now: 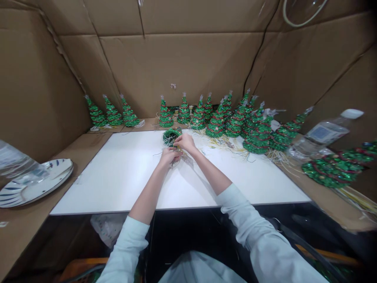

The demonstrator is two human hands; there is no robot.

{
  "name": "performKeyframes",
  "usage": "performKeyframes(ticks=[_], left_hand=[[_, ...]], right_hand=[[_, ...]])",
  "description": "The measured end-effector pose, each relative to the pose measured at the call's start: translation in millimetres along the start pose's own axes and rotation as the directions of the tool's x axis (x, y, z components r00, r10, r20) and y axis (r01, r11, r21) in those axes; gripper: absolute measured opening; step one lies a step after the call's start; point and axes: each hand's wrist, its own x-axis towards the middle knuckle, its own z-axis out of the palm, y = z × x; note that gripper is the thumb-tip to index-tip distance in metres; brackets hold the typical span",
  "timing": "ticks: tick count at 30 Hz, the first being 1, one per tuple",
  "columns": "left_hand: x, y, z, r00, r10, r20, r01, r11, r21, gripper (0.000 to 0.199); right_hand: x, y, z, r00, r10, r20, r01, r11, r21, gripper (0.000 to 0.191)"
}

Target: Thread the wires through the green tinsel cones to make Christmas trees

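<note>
A small green tinsel Christmas tree [165, 135] lies on its side on the white board, its hollow base turned toward me. Thin pale wires [170, 138] come out of that opening. Just in front of it, my left hand [169, 156] has its fingers pinched on the wires. My right hand [185, 142] is beside the tree's base, its fingers also closed on the wires, close to the left fingertips. Loose wire ends hang below both hands. The exact strands between the fingers are too small to make out.
Several finished-looking green trees [216, 122] stand along the back and right, with wires around their bases. Three more trees [113, 112] stand at back left. A bottle [321, 135] leans at right; a plate [55, 182] with another bottle [20, 165] is at left. Cardboard walls [182, 59] enclose the white board [118, 177].
</note>
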Motion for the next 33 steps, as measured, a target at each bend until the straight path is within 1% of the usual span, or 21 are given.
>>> performKeyframes(ticks=[3,5,6,8,10,13,15,16,17,18,19,20,21,22,23,24,25,27,28,31,33], left_hand=[[-2.3,3.1,-1.4,1.000,-0.028,0.013,0.027,0.999,0.036,0.047],[-7.1,8.3,-3.2,0.997,-0.064,0.044,0.062,0.997,0.049,0.049],[-10.0,11.6,-4.5,0.994,-0.085,0.065,0.082,0.995,0.049,0.049],[-15.2,18.2,-7.7,0.985,-0.120,0.121,0.114,0.992,0.054,0.047],[-18.1,23.6,-11.8,0.981,-0.120,0.153,0.108,0.990,0.087,0.042],[-17.3,27.7,-19.3,0.992,-0.054,0.112,0.031,0.980,0.197,0.039],[-15.5,29.1,-24.2,0.997,0.051,0.063,-0.066,0.961,0.270,0.035],[-15.1,30.0,-26.1,0.992,0.119,0.041,-0.126,0.944,0.303,0.032],[-15.2,31.2,-27.5,0.976,0.215,0.018,-0.208,0.916,0.343,0.029],[-16.0,32.7,-28.1,0.943,0.334,-0.001,-0.309,0.874,0.376,0.026],[-17.4,34.4,-28.1,0.894,0.448,0.000,-0.411,0.819,0.401,0.025],[-19.2,36.1,-27.3,0.838,0.545,0.025,-0.504,0.756,0.417,0.025],[-21.1,37.5,-26.0,0.788,0.611,0.074,-0.581,0.698,0.418,0.027],[-22.8,38.3,-24.3,0.753,0.643,0.140,-0.636,0.654,0.410,0.029],[-24.1,38.3,-22.3,0.734,0.647,0.207,-0.668,0.629,0.399,0.030],[-24.7,37.4,-20.3,0.728,0.634,0.259,-0.680,0.621,0.390,0.031],[-24.5,35.8,-18.3,0.733,0.617,0.287,-0.678,0.625,0.386,0.032],[-21.3,31.0,-15.1,0.743,0.607,0.282,-0.667,0.639,0.382,0.034],[-18.5,28.6,-14.0,0.739,0.619,0.265,-0.670,0.641,0.374,0.034],[-8.3,25.6,-12.1,0.688,0.687,0.234,-0.722,0.614,0.318,0.029],[-3.4,29.6,-10.9,0.667,0.696,0.267,-0.743,0.597,0.301,0.031]], right_hand=[[-3.5,-2.0,-1.1,1.000,0.007,-0.027,-0.008,0.999,-0.033,0.019],[-5.7,-3.3,-4.1,0.999,0.043,-0.002,-0.043,0.999,0.009,0.017],[-6.8,-3.9,-6.3,0.998,0.062,0.023,-0.063,0.996,0.057,0.017],[-9.5,-4.8,-11.8,0.992,0.092,0.091,-0.109,0.973,0.205,0.016],[-13.3,-5.5,-18.3,0.978,0.086,0.191,-0.154,0.912,0.379,0.014],[-21.3,-5.3,-28.4,0.943,0.015,0.332,-0.211,0.798,0.564,0.010],[-27.2,-3.8,-34.3,0.926,-0.031,0.377,-0.227,0.752,0.619,0.010],[-30.0,-2.5,-36.7,0.916,-0.047,0.398,-0.238,0.734,0.636,0.010],[-32.7,-0.9,-38.6,0.905,-0.062,0.422,-0.255,0.715,0.651,0.011],[-35.1,1.0,-39.8,0.891,-0.080,0.448,-0.275,0.690,0.669,0.012],[-37.3,3.2,-40.5,0.874,-0.104,0.474,-0.296,0.661,0.690,0.013],[-39.2,5.5,-40.5,0.857,-0.132,0.499,-0.315,0.632,0.708,0.015],[-40.9,8.0,-40.0,0.841,-0.164,0.516,-0.328,0.604,0.726,0.017],[-42.3,10.5,-39.0,0.826,-0.197,0.528,-0.336,0.580,0.742,0.018],[-43.3,13.0,-37.9,0.815,-0.228,0.532,-0.336,0.561,0.756,0.019],[-44.1,15.3,-36.7,0.809,-0.254,0.530,-0.332,0.546,0.769,0.019],[-44.6,17.3,-35.6,0.809,-0.275,0.520,-0.323,0.531,0.784,0.018],[-45.0,19.9,-34.4,0.826,-0.303,0.476,-0.297,0.483,0.824,0.017],[-44.9,20.4,-34.3,0.838,-0.314,0.447,-0.283,0.450,0.847,0.019],[-43.9,19.3,-34.8,0.886,-0.315,0.340,-0.223,0.354,0.908,0.025],[-42.5,17.6,-34.6,0.928,-0.271,0.257,-0.164,0.321,0.933,0.025]])
